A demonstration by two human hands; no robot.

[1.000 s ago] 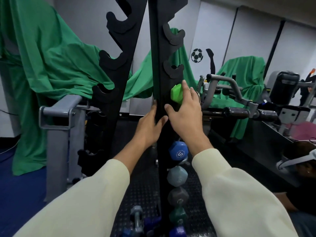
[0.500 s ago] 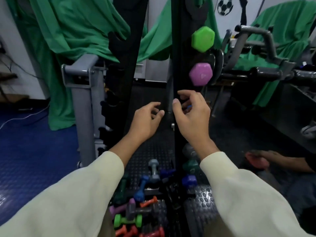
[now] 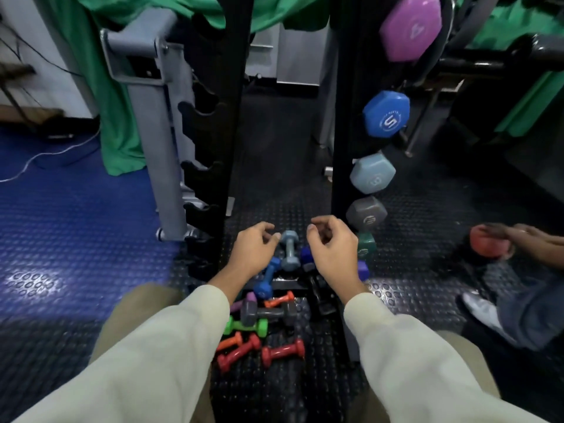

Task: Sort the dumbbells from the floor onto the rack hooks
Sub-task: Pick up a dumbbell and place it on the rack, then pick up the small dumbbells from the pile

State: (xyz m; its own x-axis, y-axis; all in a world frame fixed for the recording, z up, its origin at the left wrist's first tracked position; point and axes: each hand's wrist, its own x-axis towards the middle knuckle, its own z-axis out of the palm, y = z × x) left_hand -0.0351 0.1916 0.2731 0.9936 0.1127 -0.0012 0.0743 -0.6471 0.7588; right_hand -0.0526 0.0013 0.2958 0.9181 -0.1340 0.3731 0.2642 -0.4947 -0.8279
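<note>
Your left hand [image 3: 254, 251] and right hand [image 3: 334, 250] hang loosely curled, holding nothing; they hide part of the dumbbells [image 3: 276, 312].

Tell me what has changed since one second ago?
Both hands let go of the green dumbbell on its rack hook and came down: left hand and right hand now hover empty over the floor dumbbells. The racked dumbbells stayed.
</note>
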